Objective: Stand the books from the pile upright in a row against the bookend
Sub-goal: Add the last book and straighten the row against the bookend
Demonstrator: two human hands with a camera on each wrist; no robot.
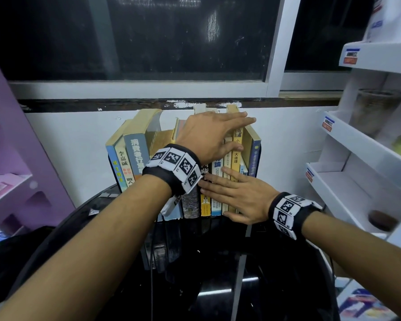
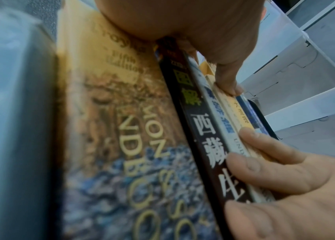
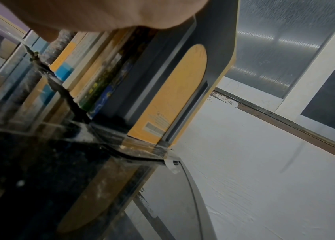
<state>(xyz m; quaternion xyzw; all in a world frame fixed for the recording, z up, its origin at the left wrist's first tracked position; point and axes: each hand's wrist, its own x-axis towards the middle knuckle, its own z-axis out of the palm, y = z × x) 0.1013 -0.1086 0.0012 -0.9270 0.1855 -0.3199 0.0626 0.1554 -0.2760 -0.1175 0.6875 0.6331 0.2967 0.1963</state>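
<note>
A row of books (image 1: 134,154) stands spine-out on the black glass table (image 1: 218,274), against a dark bookend (image 1: 256,156) at its right end. My left hand (image 1: 218,135) lies over the tops of the right-hand books, fingers straight, thumb (image 2: 228,81) pressing a yellow spine (image 2: 242,116). My right hand (image 1: 236,195) rests flat on the lower spines, and its fingers (image 2: 265,162) touch the black book (image 2: 203,138) and its neighbours. The right wrist view shows the bookend (image 3: 213,40) with an arched cut-out and a yellow cover (image 3: 172,97) behind it. The leftmost books lean slightly.
A white wall and a dark window (image 1: 148,38) are right behind the books. White plastic shelves (image 1: 357,147) holding small items stand close on the right. A purple shelf unit (image 1: 21,147) is on the left. The table's rounded front edge (image 3: 195,186) sits near the wall.
</note>
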